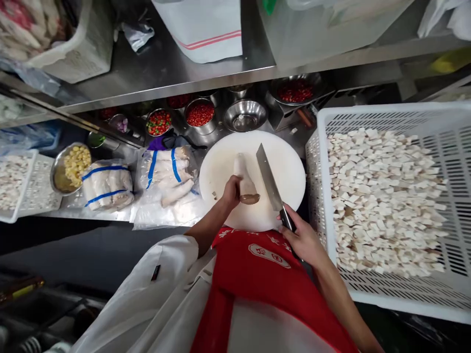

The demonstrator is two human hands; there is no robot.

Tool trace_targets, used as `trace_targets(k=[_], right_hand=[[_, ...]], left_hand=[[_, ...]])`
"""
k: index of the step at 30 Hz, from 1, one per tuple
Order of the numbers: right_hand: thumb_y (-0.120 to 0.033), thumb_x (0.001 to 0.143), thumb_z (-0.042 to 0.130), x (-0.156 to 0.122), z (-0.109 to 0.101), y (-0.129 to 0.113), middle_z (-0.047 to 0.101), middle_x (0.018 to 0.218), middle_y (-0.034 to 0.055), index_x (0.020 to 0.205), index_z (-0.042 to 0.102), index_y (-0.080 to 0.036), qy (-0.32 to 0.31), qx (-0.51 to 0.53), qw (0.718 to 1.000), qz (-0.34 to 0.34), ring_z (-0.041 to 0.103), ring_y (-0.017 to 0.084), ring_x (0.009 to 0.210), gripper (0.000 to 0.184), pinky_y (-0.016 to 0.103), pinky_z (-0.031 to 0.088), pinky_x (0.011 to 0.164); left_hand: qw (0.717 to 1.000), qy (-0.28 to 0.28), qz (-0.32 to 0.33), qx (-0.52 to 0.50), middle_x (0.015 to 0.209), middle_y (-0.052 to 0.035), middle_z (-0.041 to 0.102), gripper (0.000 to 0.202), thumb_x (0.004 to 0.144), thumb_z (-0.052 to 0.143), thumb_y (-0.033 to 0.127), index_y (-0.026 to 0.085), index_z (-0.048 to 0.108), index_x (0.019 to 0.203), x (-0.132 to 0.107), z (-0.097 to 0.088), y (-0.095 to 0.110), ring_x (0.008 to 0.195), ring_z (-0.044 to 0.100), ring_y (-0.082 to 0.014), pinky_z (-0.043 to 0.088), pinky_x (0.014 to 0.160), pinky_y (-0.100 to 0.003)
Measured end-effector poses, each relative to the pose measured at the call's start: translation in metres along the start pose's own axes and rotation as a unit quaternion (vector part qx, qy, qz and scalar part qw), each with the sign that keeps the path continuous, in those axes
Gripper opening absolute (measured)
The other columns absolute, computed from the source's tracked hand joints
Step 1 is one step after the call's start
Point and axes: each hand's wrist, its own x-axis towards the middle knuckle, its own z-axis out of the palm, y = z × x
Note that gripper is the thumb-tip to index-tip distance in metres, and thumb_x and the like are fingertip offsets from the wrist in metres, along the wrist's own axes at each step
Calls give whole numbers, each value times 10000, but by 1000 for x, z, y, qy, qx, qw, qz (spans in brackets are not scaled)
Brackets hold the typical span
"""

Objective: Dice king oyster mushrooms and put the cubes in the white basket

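— While the mushroom (245, 180) is gripped on the board (290, 166) by the left hand (231, 191), what is clasped by the right hand (303, 240)?
— A cleaver (268, 179). The crate (386, 112) is filled with white cubes (382, 196), a bowl (206, 129) with chillies (199, 113).

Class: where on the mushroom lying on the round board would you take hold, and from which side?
Hold the thick stem of the mushroom just behind its brown cap, from the left, as the left hand does; the cleaver stands along its right side.
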Motion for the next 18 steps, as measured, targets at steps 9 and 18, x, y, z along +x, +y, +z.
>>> trace_targets(k=[9,18], right_hand=[[-503,887,579,4,13,7,669,1199,72,1489,395,-260,-56,96,987,113,670,195,827,675,360,555,824],[-644,905,496,-6,21,7,572,708,-31,1417,419,-266,-42,271,938,211,489,135,496,641,260,450,443]], left_hand=[[963,79,161,199,1042,-80,672,537,773,715,533,202,587,1175,-7,-17,-3,946,653,-241,529,816,-362],[652,190,433,593,1474,-174,413,419,927,458,362,164,550,1284,8,-56,-6,1417,340,-296,285,1161,-497]])
